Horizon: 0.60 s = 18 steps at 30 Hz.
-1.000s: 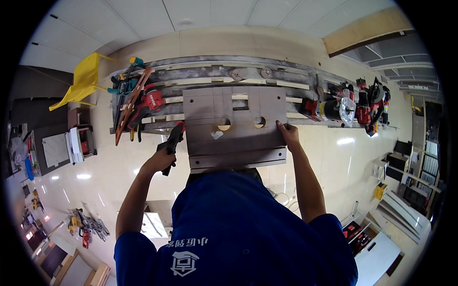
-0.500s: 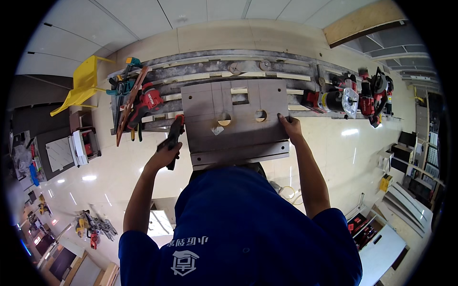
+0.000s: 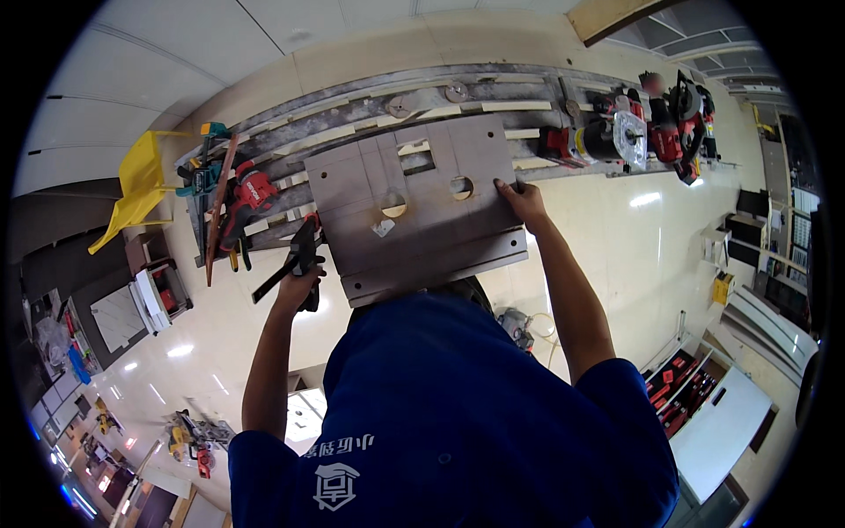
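Observation:
A grey-brown board (image 3: 422,195) with two round holes, a rectangular cutout and small corner holes lies across slatted bench rails (image 3: 343,119) in front of me. A narrower strip (image 3: 440,267) runs along its near edge. My left hand (image 3: 300,287) is closed around a black bar clamp (image 3: 304,248) with a red jaw pad, close beside the board's left edge. The clamp's bar slants down to the left. At the right edge, my right hand (image 3: 526,205) grips the board with the thumb on top; the fingers underneath are partly hidden.
Left on the rails lie a red-black power tool (image 3: 253,192), a teal clamp (image 3: 201,176) and a reddish-brown strip (image 3: 220,198). To the right stand a trim router (image 3: 616,139) and a circular saw (image 3: 691,123). A yellow chair (image 3: 141,185) stands far left.
The clamp has turned in my left hand, its bar swinging out to the lower left. The board looks slightly rotated as the view shifted. My right hand stays on its edge.

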Each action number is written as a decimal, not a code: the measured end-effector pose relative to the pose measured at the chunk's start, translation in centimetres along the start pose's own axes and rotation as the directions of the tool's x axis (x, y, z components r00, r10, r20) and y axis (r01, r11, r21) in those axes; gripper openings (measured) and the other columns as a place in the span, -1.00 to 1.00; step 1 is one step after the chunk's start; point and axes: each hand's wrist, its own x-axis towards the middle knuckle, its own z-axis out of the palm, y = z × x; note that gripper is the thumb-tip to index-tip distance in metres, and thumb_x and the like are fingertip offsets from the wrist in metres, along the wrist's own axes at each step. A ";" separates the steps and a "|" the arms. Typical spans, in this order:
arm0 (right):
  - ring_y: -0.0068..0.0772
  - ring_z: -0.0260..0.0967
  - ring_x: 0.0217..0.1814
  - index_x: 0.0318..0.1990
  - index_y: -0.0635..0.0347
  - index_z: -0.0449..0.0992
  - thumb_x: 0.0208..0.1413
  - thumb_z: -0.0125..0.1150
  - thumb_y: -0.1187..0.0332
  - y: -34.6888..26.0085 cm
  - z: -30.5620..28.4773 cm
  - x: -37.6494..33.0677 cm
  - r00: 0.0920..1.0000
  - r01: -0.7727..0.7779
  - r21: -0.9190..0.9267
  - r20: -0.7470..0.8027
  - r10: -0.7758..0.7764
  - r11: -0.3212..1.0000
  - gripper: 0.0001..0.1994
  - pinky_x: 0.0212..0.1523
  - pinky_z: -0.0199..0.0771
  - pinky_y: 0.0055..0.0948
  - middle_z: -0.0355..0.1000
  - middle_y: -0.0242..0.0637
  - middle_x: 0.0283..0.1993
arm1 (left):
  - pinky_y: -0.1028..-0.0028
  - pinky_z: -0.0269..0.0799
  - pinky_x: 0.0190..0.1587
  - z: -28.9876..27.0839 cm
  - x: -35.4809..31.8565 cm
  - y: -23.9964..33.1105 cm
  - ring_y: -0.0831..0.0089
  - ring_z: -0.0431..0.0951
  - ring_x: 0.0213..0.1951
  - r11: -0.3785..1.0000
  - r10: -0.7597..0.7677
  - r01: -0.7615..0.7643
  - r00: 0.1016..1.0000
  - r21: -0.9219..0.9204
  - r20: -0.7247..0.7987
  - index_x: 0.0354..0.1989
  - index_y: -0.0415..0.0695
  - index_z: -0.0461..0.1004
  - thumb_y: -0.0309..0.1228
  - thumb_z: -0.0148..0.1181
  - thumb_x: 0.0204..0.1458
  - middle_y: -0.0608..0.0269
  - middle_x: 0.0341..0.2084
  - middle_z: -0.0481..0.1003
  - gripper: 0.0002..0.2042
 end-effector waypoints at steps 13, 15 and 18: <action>-0.36 0.52 -0.23 -0.14 0.46 0.60 -0.03 0.38 -0.17 2.7 0.3 1.8 0.999 -0.033 0.048 -0.013 0.034 0.998 -0.31 -0.16 0.50 -0.37 0.58 -0.10 -0.26 | 0.32 0.52 -0.21 -1.9 -0.7 -2.8 0.30 0.60 -0.29 0.984 -0.030 0.059 0.985 -0.165 0.168 0.02 -0.25 0.40 -0.28 0.14 0.21 0.03 -0.23 0.57 -0.67; -0.38 0.52 -0.23 -0.15 0.46 0.60 -0.04 0.38 -0.18 2.8 0.2 1.8 0.999 -0.035 0.050 -0.007 0.035 0.998 -0.31 -0.16 0.50 -0.38 0.58 -0.11 -0.26 | 0.31 0.52 -0.19 -1.7 -0.8 -2.5 0.28 0.60 -0.28 0.981 -0.047 0.079 0.983 -0.176 0.175 0.02 -0.26 0.40 -0.27 0.12 0.23 -0.01 -0.22 0.58 -0.67; -0.39 0.52 -0.23 -0.16 0.46 0.60 -0.05 0.39 -0.19 1.9 0.2 1.0 1.000 -0.019 0.051 -0.021 0.020 0.999 -0.30 -0.16 0.50 -0.39 0.58 -0.12 -0.26 | 0.36 0.49 -0.25 -1.4 -1.1 -1.9 0.35 0.59 -0.34 0.981 -0.104 0.119 0.989 -0.154 0.102 -0.10 -0.22 0.45 -0.29 0.16 0.20 0.11 -0.37 0.58 -0.75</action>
